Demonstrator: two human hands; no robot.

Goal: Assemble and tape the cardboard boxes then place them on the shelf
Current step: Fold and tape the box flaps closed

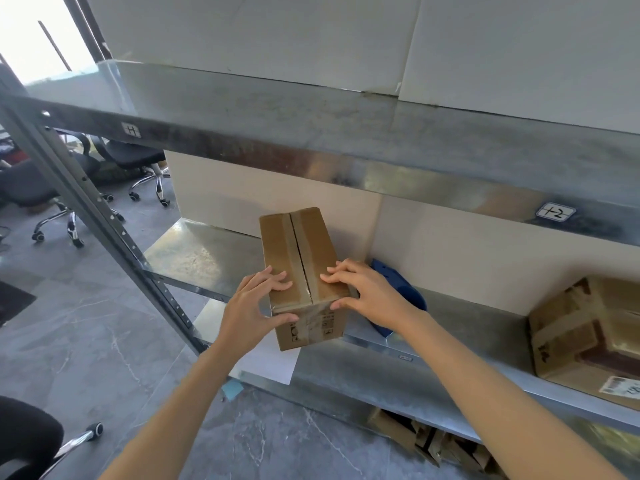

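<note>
A small taped cardboard box (298, 247) rests on the middle metal shelf (204, 251), its near end sticking out over the shelf's front edge. Clear tape runs along its top seam and down the near face. My left hand (252, 306) grips the box's near left corner, fingers on top and thumb on the front face. My right hand (367, 292) holds the near right corner the same way. Both forearms reach in from the bottom of the view.
A blue object (412, 292) lies on the shelf just right of the box, partly behind my right hand. A larger taped carton (588, 334) sits at the far right. Upper shelf (311, 133) overhangs. Flattened cardboard (433, 441) lies below. Office chairs (138, 161) stand at left.
</note>
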